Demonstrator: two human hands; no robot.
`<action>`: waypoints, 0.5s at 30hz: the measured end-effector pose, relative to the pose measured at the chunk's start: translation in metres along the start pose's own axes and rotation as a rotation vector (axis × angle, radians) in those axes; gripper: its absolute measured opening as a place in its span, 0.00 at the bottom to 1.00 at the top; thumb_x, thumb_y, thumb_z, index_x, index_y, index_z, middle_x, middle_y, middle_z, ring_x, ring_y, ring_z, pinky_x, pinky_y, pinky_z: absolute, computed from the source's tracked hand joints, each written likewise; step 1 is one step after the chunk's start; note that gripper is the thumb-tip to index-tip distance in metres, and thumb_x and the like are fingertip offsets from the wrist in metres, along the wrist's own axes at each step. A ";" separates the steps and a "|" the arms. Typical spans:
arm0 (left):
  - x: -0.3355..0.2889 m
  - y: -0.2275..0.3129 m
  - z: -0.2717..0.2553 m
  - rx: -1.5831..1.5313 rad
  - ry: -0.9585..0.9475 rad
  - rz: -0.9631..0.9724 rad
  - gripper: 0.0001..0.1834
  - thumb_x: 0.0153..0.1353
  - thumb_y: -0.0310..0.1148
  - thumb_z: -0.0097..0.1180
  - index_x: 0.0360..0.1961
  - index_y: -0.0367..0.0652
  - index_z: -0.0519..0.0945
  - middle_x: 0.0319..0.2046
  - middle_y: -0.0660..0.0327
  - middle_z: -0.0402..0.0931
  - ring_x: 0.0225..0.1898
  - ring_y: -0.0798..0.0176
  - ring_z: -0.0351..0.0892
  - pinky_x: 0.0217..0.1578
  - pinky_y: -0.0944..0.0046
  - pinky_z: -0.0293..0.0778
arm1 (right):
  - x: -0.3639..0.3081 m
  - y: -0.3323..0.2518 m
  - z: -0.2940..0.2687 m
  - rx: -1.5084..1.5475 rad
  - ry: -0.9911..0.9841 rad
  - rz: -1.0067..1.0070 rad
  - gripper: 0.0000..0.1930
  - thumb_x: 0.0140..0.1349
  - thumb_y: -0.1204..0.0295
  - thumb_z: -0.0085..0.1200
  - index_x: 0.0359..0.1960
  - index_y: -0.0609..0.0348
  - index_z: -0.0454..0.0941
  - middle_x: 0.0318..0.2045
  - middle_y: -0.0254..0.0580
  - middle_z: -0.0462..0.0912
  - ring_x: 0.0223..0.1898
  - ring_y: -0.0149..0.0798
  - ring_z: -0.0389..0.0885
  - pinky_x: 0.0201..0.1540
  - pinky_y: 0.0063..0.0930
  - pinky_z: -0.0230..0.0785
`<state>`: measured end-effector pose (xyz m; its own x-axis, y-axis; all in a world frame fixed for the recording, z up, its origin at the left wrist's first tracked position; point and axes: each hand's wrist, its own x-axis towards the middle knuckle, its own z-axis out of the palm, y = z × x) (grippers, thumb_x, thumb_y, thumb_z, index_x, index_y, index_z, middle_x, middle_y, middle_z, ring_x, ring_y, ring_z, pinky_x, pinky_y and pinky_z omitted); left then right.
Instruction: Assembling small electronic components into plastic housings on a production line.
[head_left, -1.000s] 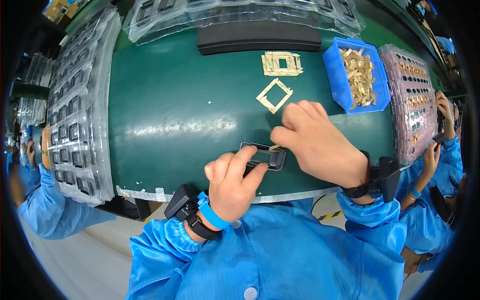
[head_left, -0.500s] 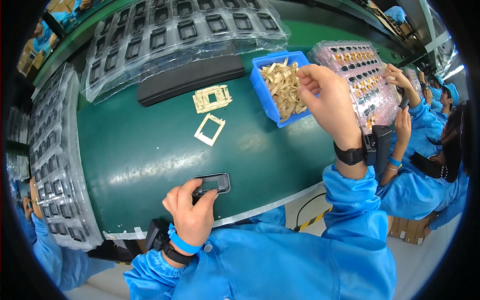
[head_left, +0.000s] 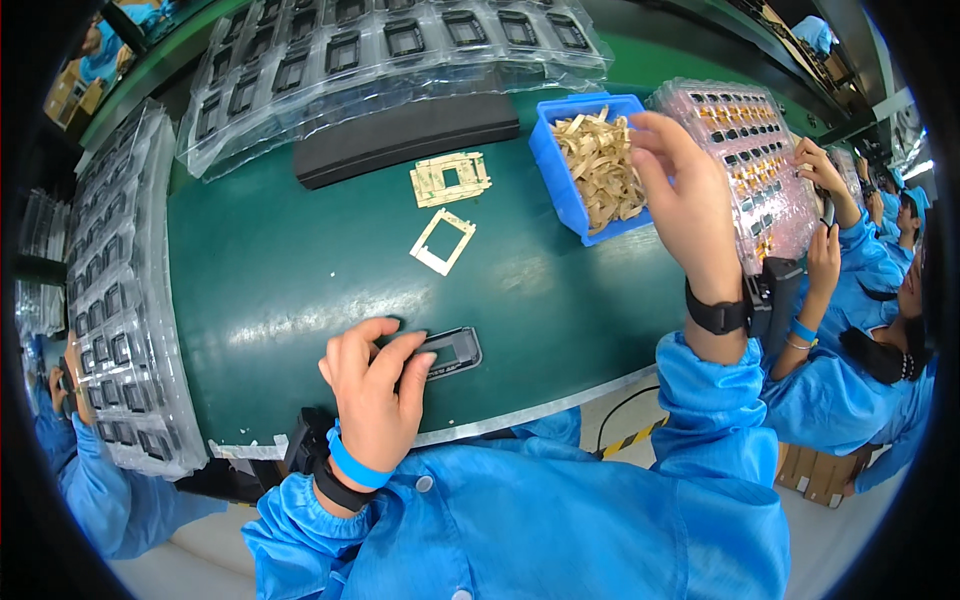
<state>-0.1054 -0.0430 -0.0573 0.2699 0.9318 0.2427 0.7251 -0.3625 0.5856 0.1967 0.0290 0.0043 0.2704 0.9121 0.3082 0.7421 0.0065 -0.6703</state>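
Observation:
My left hand (head_left: 372,388) is at the near edge of the green table, its fingers and thumb closed round the left end of a black plastic frame (head_left: 462,352). The frame lies on the tabletop, and its left end is partly hidden by my fingers. My right hand (head_left: 692,195) hovers at the right side of a blue bin (head_left: 566,198) full of tan strips (head_left: 603,165). Its fingers are bent, with the thumb apart from them, and I see nothing held there.
Pale cut-out frame pieces (head_left: 443,241) and a stacked pale sheet (head_left: 450,180) lie mid-table. Behind them is a long black block (head_left: 405,140). Clear trays of black frames (head_left: 400,75) stand at the back and left (head_left: 110,300). Pink bubble-wrap trays (head_left: 745,165) and a co-worker's hands (head_left: 825,175) are right.
My left hand has shifted its grip on the black frame, whose right end now tilts up slightly. The right hand's fingers have spread apart. The whole view has shifted a little.

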 end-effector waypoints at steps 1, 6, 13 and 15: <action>0.002 -0.001 0.000 0.007 -0.002 -0.012 0.12 0.52 0.29 0.66 0.38 0.41 0.84 0.45 0.57 0.74 0.43 0.55 0.70 0.49 0.58 0.61 | -0.002 0.000 0.000 -0.093 0.048 -0.154 0.07 0.60 0.79 0.54 0.39 0.64 0.81 0.39 0.55 0.84 0.42 0.52 0.85 0.43 0.38 0.76; 0.011 -0.005 0.003 0.005 0.023 0.004 0.10 0.54 0.23 0.61 0.39 0.41 0.83 0.41 0.59 0.76 0.44 0.56 0.72 0.48 0.60 0.62 | -0.029 -0.035 0.015 -0.145 0.021 -0.401 0.07 0.56 0.79 0.57 0.37 0.62 0.81 0.35 0.48 0.82 0.40 0.52 0.80 0.44 0.37 0.72; 0.011 -0.005 0.010 -0.023 0.026 -0.013 0.06 0.54 0.24 0.63 0.34 0.43 0.83 0.39 0.62 0.75 0.43 0.58 0.71 0.46 0.61 0.61 | -0.095 -0.050 0.086 0.090 -0.473 -0.461 0.05 0.53 0.78 0.59 0.32 0.58 0.80 0.30 0.40 0.74 0.34 0.45 0.74 0.39 0.36 0.69; 0.010 -0.007 0.012 0.005 0.023 -0.004 0.05 0.54 0.24 0.63 0.33 0.43 0.83 0.39 0.61 0.74 0.43 0.57 0.71 0.46 0.61 0.61 | -0.097 -0.051 0.093 0.060 -0.503 -0.480 0.03 0.54 0.78 0.58 0.31 0.58 0.79 0.29 0.41 0.74 0.34 0.45 0.74 0.39 0.36 0.69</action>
<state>-0.1000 -0.0312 -0.0682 0.2530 0.9324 0.2580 0.7292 -0.3590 0.5826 0.0757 -0.0219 -0.0546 -0.4068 0.8815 0.2397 0.6694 0.4662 -0.5784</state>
